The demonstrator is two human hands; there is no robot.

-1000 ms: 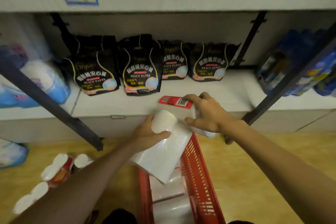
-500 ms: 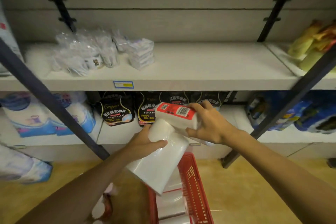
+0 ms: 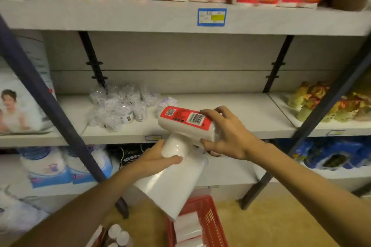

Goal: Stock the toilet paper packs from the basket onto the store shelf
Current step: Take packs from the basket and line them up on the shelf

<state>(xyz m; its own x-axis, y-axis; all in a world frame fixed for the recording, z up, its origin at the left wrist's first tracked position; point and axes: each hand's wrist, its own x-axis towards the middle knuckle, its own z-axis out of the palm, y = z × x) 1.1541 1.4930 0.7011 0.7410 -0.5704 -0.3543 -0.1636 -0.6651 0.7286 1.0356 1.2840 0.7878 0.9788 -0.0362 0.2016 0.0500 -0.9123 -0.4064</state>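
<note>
While the red-labelled pack (image 3: 185, 121) lies sideways in front of the middle shelf (image 3: 251, 114), your right hand (image 3: 226, 132) clamps its right end; your left hand (image 3: 158, 158) grips a plain white pack (image 3: 170, 182) beneath, above the basket (image 3: 208, 220).

packs (image 3: 172, 184): glossy clear plastic wrap | basket (image 3: 208, 218): red plastic mesh | shelf (image 3: 251, 112): matt white

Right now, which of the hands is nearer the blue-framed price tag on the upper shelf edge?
Right. The right hand grips the red-labelled toilet paper pack almost straight below the blue-framed price tag; the left hand sits lower and further left.
</note>
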